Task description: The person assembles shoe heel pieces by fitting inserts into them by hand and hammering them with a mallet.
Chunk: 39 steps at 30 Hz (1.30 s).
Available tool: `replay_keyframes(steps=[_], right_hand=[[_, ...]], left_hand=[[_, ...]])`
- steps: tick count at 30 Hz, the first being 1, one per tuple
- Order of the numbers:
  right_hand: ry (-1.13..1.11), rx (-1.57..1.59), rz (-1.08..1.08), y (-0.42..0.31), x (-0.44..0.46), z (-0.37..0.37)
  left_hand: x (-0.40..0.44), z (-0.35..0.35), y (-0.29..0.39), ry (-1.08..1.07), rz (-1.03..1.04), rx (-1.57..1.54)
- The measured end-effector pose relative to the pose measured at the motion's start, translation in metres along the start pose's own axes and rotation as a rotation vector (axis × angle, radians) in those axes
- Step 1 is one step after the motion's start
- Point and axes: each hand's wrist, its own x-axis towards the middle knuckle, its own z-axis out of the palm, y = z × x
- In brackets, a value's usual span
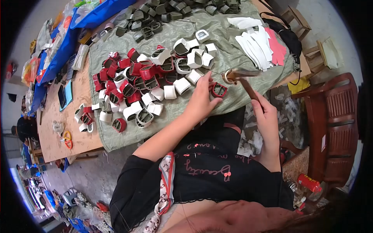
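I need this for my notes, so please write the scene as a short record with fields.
Left hand: beside a red piece; grip unclear
Right hand: holds the handle of a hammer-like tool
Middle: pile of red and white pieces
Far edge: dark green pieces
Far right: white strips, pink strips
Under these: green cloth
Near left: scissors on bare table

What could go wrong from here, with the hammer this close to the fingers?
The hammer in the right hand has its head close to the left hand, so an off-target swing could catch a finger or the thumb. The small red piece beside that thumb lies on a wrinkled cloth, and might skid or tip if hit. The loose pile of red and white pieces near the left hand could also get knocked about.
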Motion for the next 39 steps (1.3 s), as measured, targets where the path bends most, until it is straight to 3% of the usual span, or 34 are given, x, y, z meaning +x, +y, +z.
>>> replay_keyframes(steps=[3, 11, 14, 19, 22, 27, 35, 39], right_hand=[[-0.122, -0.138, 0.061, -0.003, 0.000, -0.002], [0.048, -0.067, -0.013, -0.013, 0.016, 0.010], [-0.186, -0.207, -0.010, -0.023, 0.024, 0.002], [-0.046, -0.122, 0.056, -0.023, 0.022, 0.005], [-0.118, -0.167, -0.043, -0.014, 0.020, 0.012], [-0.051, -0.111, -0.092, -0.022, 0.015, 0.001], [-0.128, -0.195, 0.152, -0.012, 0.000, -0.005], [-0.015, -0.053, -0.055, -0.016, -0.005, 0.002]], left_hand=[[-0.001, 0.005, -0.006, 0.040, -0.017, 0.025], [-0.004, 0.008, -0.012, 0.070, -0.013, -0.046], [-0.004, 0.006, -0.010, 0.073, -0.030, -0.014], [-0.003, 0.007, -0.013, 0.080, -0.001, -0.062], [-0.004, 0.007, -0.013, 0.061, -0.036, 0.016], [-0.003, 0.007, -0.012, 0.066, -0.008, -0.036], [-0.004, 0.007, -0.011, 0.053, -0.019, -0.035], [-0.003, 0.006, -0.012, 0.058, -0.013, -0.040]])
